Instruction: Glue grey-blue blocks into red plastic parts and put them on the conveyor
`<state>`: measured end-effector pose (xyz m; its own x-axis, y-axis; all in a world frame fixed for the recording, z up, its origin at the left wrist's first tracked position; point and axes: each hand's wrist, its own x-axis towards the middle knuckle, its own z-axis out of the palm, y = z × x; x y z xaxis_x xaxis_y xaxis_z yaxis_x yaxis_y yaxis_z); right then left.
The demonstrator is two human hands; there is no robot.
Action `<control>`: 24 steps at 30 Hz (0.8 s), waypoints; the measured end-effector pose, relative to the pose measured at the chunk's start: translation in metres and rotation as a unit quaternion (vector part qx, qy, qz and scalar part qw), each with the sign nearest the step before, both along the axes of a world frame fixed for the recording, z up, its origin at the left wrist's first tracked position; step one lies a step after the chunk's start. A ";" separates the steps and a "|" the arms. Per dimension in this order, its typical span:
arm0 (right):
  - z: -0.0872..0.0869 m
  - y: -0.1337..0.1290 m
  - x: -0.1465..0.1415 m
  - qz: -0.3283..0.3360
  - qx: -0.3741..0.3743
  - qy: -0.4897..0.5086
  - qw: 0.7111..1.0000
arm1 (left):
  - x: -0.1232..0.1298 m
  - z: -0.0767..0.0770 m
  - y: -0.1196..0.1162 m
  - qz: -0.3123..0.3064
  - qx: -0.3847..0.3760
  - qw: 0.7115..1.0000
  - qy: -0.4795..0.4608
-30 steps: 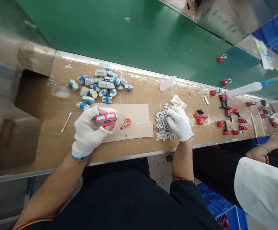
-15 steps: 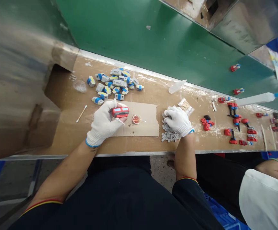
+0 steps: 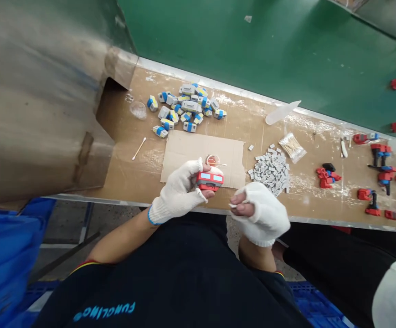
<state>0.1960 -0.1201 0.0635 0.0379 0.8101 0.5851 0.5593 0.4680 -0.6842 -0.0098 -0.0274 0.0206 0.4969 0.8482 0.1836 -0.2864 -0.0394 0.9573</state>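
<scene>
The white-gloved left hand curls its fingers round one red-and-grey plastic block with two pale-blue panels, above the front edge of the flat tan cardboard sheet; off that sheet's near right corner, the white-gloved right hand bends its fingers together (their hold, if any, I cannot tell); a gap parts sheet from one heap of small grey plastic chips.

Brown surface is looking busy: blue-gray blocks are lying heaped near its far edge, a swab is sitting toward the left end, a cardboard sheet and gray tabs are resting nearer the front edge, red parts are cluttering the right.
</scene>
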 end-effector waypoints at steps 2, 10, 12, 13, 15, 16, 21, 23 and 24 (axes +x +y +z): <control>-0.004 0.005 -0.012 0.008 0.036 -0.010 0.999 | -0.005 0.003 -0.009 -0.015 -0.030 0.999 0.000; -0.016 0.012 -0.028 -0.050 0.074 -0.043 0.995 | -0.017 0.012 -0.026 -0.057 -0.078 0.995 -0.012; -0.018 0.010 -0.030 -0.034 0.080 -0.045 0.995 | -0.016 0.014 -0.030 -0.056 -0.081 0.995 -0.006; -0.018 0.009 -0.030 -0.027 0.082 -0.043 0.995 | -0.016 0.015 -0.032 -0.055 -0.082 0.995 -0.001; -0.017 0.009 -0.030 -0.020 0.082 -0.039 0.996 | -0.016 0.017 -0.035 -0.047 -0.079 0.996 0.009; -0.016 0.008 -0.030 -0.018 0.082 -0.041 0.996 | -0.016 0.019 -0.035 -0.040 -0.071 0.997 0.014; -0.014 0.007 -0.028 0.003 0.088 -0.048 0.995 | -0.019 0.027 -0.034 -0.009 0.012 0.997 0.073; -0.015 0.006 -0.028 -0.006 0.082 -0.036 0.996 | -0.020 0.029 -0.034 -0.005 0.041 0.995 0.095; -0.016 0.005 -0.028 -0.011 0.076 -0.028 0.997 | -0.021 0.030 -0.034 -0.002 0.051 0.994 0.099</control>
